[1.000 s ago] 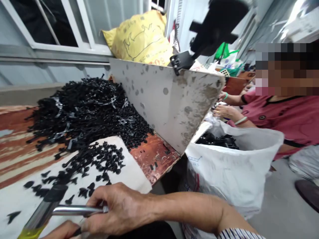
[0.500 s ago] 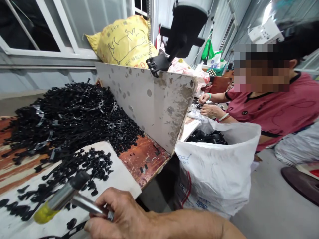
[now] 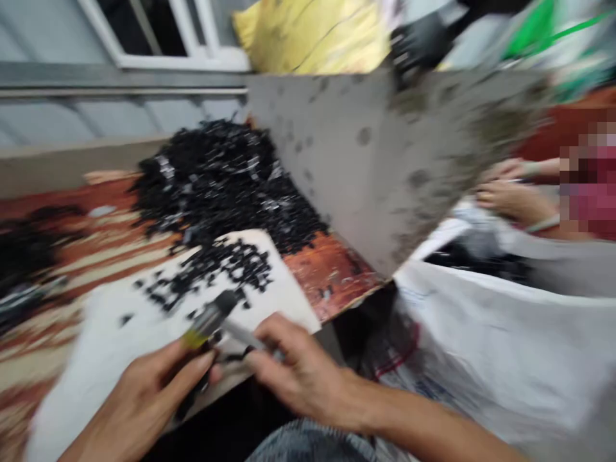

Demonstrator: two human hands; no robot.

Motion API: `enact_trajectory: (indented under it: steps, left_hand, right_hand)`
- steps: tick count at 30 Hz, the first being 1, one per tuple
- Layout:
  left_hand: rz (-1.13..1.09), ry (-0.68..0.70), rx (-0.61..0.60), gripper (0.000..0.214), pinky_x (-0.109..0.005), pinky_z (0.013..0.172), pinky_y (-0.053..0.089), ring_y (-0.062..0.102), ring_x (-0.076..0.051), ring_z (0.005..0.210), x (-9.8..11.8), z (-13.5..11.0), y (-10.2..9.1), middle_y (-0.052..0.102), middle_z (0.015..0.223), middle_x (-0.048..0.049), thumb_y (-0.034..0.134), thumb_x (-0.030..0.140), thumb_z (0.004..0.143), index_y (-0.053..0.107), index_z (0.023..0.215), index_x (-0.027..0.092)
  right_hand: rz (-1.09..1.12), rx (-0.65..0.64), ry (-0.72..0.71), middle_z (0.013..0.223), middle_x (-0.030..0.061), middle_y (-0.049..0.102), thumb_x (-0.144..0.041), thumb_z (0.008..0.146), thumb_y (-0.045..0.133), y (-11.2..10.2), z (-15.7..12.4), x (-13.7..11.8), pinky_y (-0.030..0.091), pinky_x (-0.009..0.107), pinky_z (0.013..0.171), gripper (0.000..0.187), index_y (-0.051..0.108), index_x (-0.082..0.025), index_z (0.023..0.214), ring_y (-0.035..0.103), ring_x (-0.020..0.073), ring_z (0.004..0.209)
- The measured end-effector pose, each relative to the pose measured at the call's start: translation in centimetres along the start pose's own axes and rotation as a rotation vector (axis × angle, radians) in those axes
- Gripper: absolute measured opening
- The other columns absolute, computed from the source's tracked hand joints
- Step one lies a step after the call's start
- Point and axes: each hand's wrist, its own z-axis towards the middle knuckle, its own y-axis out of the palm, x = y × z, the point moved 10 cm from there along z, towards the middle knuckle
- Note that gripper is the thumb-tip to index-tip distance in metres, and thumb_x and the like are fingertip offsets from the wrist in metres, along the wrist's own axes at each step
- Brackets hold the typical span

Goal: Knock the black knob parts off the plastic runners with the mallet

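Observation:
My right hand [image 3: 301, 369] grips the short metal handle of a small mallet [image 3: 212, 316], which has a silver barrel, a black face and a yellow face. Close to the yellow face, my left hand [image 3: 144, 385] is closed, thumb against fingers, on a black plastic part [image 3: 192, 393]. Motion blur hides its exact shape. Under the mallet lies a white sheet [image 3: 120, 346] with many loose small black pieces [image 3: 240, 263] scattered over it. Behind the sheet rises a large heap of black plastic parts [image 3: 216, 179], with some shiny strips among them.
An upright grey board [image 3: 337, 147] edges the worn red-brown table [image 3: 332, 269]. To the right, a white woven sack [image 3: 486, 340] holds black parts. Beyond it are a co-worker's hands [image 3: 514, 192]. More dark items [image 3: 33, 250] lie at left; a yellow sack [image 3: 317, 32] stands behind.
The view has swung left and down. My left hand has come into view by the mallet, holding a black part. My right hand still holds the mallet.

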Motion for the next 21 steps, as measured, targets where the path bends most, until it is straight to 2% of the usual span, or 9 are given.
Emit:
enact_trajectory:
  steps: [2,3,5,7,9,12,16,19,21]
  left_hand:
    - [-0.101,-0.095,-0.116,0.053,-0.025,0.056,0.042,0.051,-0.016,0.060,-0.6,-0.9,0.2,0.064,0.068,-0.0021,0.051,0.068,0.078,0.065,0.074,0.018]
    - [-0.184,-0.150,-0.156,0.049,-0.024,0.054,0.040,0.050,-0.014,0.060,-0.9,-1.1,0.3,0.065,0.071,-0.0027,0.055,0.066,0.077,0.063,0.074,0.018]
    - [-0.338,-0.260,-0.141,0.045,-0.022,0.052,0.037,0.049,-0.012,0.058,-1.9,-1.2,-0.1,0.064,0.066,-0.0017,0.063,0.062,0.070,0.056,0.072,0.018]
    - [-0.436,-0.313,-0.149,0.042,-0.021,0.052,0.038,0.049,-0.011,0.057,-2.6,-1.2,-0.1,0.062,0.063,-0.0001,0.067,0.058,0.067,0.053,0.072,0.018]
    - [-0.450,-0.311,-0.210,0.039,-0.020,0.050,0.037,0.046,-0.009,0.052,-2.7,-1.3,0.3,0.060,0.061,0.0015,0.066,0.054,0.069,0.052,0.071,0.018]
    - [-0.373,-0.291,-0.309,0.034,-0.019,0.044,0.031,0.040,-0.006,0.044,-2.7,-1.4,1.0,0.056,0.056,0.0033,0.060,0.050,0.073,0.051,0.068,0.017]
    - [-0.306,-0.284,-0.359,0.031,-0.019,0.040,0.027,0.036,-0.005,0.040,-3.1,-1.2,1.4,0.054,0.055,0.0040,0.055,0.047,0.075,0.049,0.066,0.017]
    - [-0.317,-0.267,-0.380,0.030,-0.019,0.040,0.028,0.038,-0.005,0.041,-3.4,-1.2,1.7,0.055,0.056,0.0039,0.054,0.046,0.077,0.049,0.068,0.018]
    - [-0.344,-0.264,-0.385,0.030,-0.019,0.042,0.029,0.039,-0.006,0.043,-3.5,-1.3,1.8,0.055,0.057,0.0040,0.055,0.046,0.076,0.049,0.070,0.018]
  right_hand:
    - [0.049,-0.042,0.015,0.087,0.0044,0.065,-0.022,0.093,0.047,-0.6,-0.5,0.9,0.051,0.027,0.070,0.012,0.058,-0.019,0.092,0.061,0.0147,0.077]
    - [0.041,-0.059,0.013,0.089,0.0060,0.067,-0.021,0.093,0.047,-0.8,-0.6,1.5,0.053,0.029,0.071,0.014,0.059,-0.018,0.100,0.063,0.0160,0.078]
    - [-0.166,-0.059,-0.090,0.102,0.0087,0.071,-0.019,0.094,0.048,-1.5,-0.9,1.6,0.055,0.031,0.079,0.026,0.056,-0.019,0.118,0.068,0.0178,0.089]
    - [-0.291,-0.074,-0.211,0.111,0.0101,0.071,-0.015,0.093,0.047,-1.6,-1.3,1.1,0.055,0.029,0.086,0.032,0.053,-0.018,0.125,0.069,0.0173,0.098]
    - [-0.352,-0.090,-0.293,0.114,0.0103,0.071,-0.012,0.093,0.046,-1.5,-1.7,0.3,0.055,0.025,0.088,0.036,0.051,-0.018,0.128,0.070,0.0160,0.101]
    - [-0.388,-0.098,-0.332,0.112,0.0111,0.072,-0.010,0.093,0.045,-1.1,-1.6,-0.5,0.058,0.024,0.082,0.037,0.051,-0.018,0.129,0.071,0.0169,0.098]
    - [-0.425,-0.166,-0.301,0.101,0.0131,0.074,-0.008,0.090,0.041,0.8,-0.4,-0.6,0.063,0.030,0.068,0.039,0.055,-0.014,0.126,0.074,0.0213,0.084]
    - [-0.446,-0.212,-0.267,0.097,0.0150,0.073,-0.009,0.091,0.039,2.0,0.7,-0.4,0.063,0.036,0.067,0.038,0.056,-0.010,0.125,0.074,0.0237,0.080]
    - [-0.445,-0.189,-0.262,0.098,0.0159,0.073,-0.010,0.092,0.039,2.1,1.2,-0.4,0.063,0.038,0.067,0.038,0.056,-0.010,0.126,0.074,0.0247,0.081]
